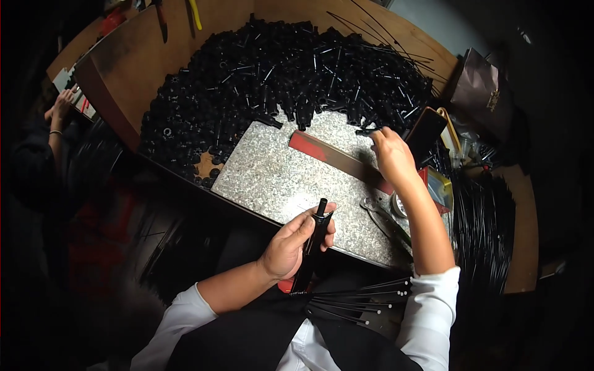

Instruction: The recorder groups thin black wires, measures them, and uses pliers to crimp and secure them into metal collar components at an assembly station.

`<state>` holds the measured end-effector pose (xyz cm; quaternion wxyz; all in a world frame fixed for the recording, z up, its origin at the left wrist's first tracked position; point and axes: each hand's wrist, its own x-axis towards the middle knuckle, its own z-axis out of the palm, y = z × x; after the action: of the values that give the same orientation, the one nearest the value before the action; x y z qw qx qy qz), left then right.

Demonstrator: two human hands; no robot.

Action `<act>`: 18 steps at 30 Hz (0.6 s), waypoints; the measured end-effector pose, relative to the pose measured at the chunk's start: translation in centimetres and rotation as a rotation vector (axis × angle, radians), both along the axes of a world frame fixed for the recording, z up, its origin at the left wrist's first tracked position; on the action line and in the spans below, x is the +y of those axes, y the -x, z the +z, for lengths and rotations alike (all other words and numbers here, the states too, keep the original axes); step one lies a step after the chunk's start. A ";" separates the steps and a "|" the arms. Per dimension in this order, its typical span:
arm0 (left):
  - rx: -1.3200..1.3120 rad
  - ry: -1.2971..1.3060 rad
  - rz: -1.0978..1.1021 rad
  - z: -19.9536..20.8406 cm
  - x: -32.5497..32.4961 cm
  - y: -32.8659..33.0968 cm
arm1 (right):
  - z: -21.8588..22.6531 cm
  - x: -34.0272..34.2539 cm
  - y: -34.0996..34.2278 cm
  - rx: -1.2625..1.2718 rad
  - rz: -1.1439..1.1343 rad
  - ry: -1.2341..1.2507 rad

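From where I stand: left hand (288, 244) wrapped round a glossy black tubular part (311, 255), nearside of the red-and-brown flat bar (337, 159), long axis pointing towards it. Right hand (393, 154) past the bar, fingertips by a small dark piece (365, 131), nearer the black plastic tube heap (297, 74); grip unclear.

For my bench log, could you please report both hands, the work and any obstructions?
Left hand gripping black shaft. Right hand at small black part, grip unclear. Red-and-brown bar between hands, on speckled board.
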<state>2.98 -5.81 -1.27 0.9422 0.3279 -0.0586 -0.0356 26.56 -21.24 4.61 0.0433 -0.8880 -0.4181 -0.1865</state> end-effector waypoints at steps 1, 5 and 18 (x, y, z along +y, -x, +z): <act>-0.013 -0.024 -0.015 0.0 -0.1 -0.1 | -0.7 0.5 -1.5 -0.036 -0.021 0.069; -0.004 -0.077 -0.005 0.0 -0.5 -0.2 | -4.3 1.6 -5.5 -0.157 -0.059 0.212; -0.021 -0.131 0.009 -0.1 -1.1 -0.3 | 2.4 1.7 7.3 1.466 0.219 -0.970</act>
<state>3.28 -6.95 -1.39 0.9181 0.3896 -0.0648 -0.0318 19.25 -19.56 7.02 0.6897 -0.6231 -0.2428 0.2777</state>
